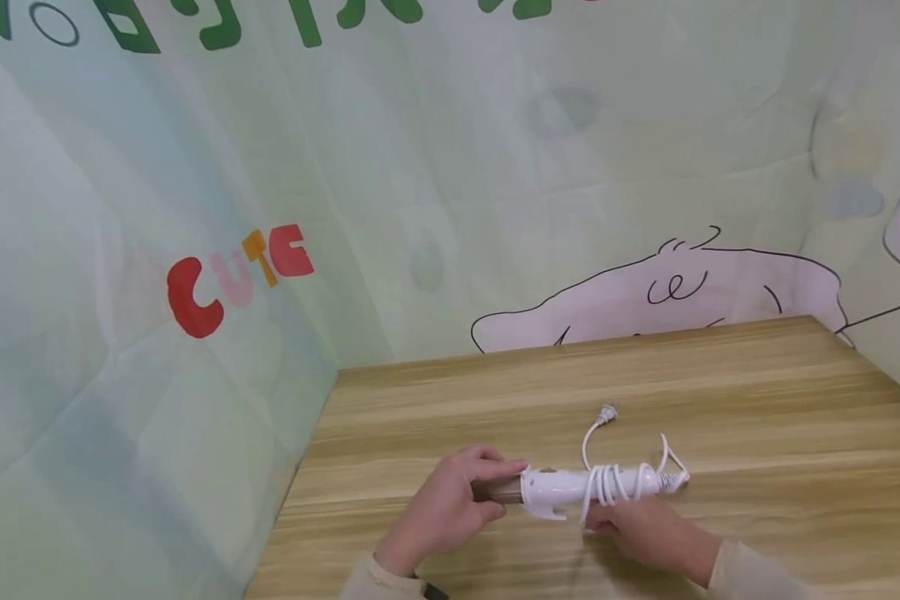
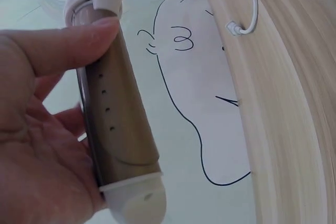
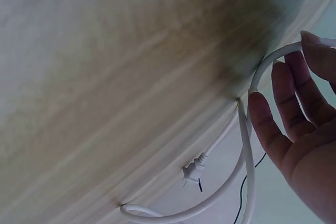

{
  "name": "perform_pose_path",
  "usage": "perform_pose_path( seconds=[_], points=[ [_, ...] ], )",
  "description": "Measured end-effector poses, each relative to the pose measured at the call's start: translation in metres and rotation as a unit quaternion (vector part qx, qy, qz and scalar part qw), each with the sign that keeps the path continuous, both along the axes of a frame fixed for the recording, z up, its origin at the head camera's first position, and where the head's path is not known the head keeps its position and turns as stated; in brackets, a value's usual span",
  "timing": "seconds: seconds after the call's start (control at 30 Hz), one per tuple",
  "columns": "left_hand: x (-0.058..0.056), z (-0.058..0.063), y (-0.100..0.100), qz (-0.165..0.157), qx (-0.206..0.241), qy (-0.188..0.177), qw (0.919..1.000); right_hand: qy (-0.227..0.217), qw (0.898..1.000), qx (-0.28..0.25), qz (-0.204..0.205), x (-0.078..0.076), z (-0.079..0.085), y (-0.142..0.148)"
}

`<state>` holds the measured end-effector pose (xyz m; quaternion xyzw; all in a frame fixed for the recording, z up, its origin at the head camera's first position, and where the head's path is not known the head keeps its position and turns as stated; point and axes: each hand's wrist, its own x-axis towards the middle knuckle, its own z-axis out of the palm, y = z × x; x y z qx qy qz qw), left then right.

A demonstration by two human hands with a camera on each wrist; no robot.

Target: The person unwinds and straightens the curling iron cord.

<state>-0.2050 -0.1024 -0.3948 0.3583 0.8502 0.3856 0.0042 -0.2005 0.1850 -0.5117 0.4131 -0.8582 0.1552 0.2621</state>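
A hair iron with a white handle (image 1: 558, 487) and a brown barrel (image 2: 123, 114) is held sideways above the table. My left hand (image 1: 450, 504) grips the barrel, thumb along one side; the white end cap (image 2: 137, 200) shows beyond it in the left wrist view. Several turns of white power cord (image 1: 607, 485) wrap the handle. Below the handle, my right hand (image 1: 648, 529) pinches the cord between thumb and fingers, as the right wrist view shows. The cord's two-pin plug (image 1: 607, 414) lies on the far side of the iron.
The wood-grain table (image 1: 435, 417) extends around both hands. A pale printed cloth (image 1: 420, 208) with cartoon drawings and coloured letters hangs behind it and along its left side. A slack loop of cord (image 1: 666, 450) sticks up near the handle's right end.
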Motion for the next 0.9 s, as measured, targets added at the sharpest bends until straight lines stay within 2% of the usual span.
perform_pose_path(
  seconds=[0.1,0.13,0.23,0.33,0.4,0.5,0.57,0.63,0.8,0.87,0.9],
  points=[
    [-0.001,-0.003,0.003,0.027,-0.003,-0.013,0.9996,-0.065,0.998,-0.013,-0.011,0.007,0.008,-0.005],
    [-0.001,-0.004,0.004,0.031,-0.002,-0.016,0.9994,-0.067,0.997,-0.018,-0.018,0.009,0.010,-0.006],
    [-0.001,-0.004,0.005,0.046,-0.006,-0.011,0.9989,-0.035,0.997,-0.048,-0.048,0.016,0.016,-0.013],
    [-0.001,-0.002,0.005,0.063,-0.014,0.001,0.9979,0.000,0.989,-0.138,-0.054,0.023,0.019,-0.027],
    [-0.001,-0.002,0.005,0.077,-0.022,0.011,0.9967,0.006,0.976,-0.212,-0.041,0.027,0.020,-0.037],
    [-0.001,-0.004,0.007,0.089,-0.026,0.023,0.9955,-0.020,0.951,-0.309,-0.013,0.032,0.021,-0.052],
    [-0.001,-0.005,0.009,0.093,-0.024,0.027,0.9950,-0.038,0.932,-0.359,-0.009,0.035,0.021,-0.060],
    [0.000,-0.005,0.012,0.096,-0.026,0.033,0.9945,-0.057,0.913,-0.403,-0.023,0.036,0.022,-0.067],
    [-0.002,-0.003,0.021,0.106,-0.032,0.045,0.9928,-0.107,0.863,-0.486,-0.092,0.033,0.028,-0.077],
    [-0.002,-0.002,0.021,0.114,-0.037,0.048,0.9916,-0.122,0.853,-0.498,-0.098,0.033,0.029,-0.078],
    [-0.002,-0.003,0.020,0.117,-0.039,0.047,0.9912,-0.121,0.855,-0.495,-0.095,0.033,0.028,-0.078]
  ],
)
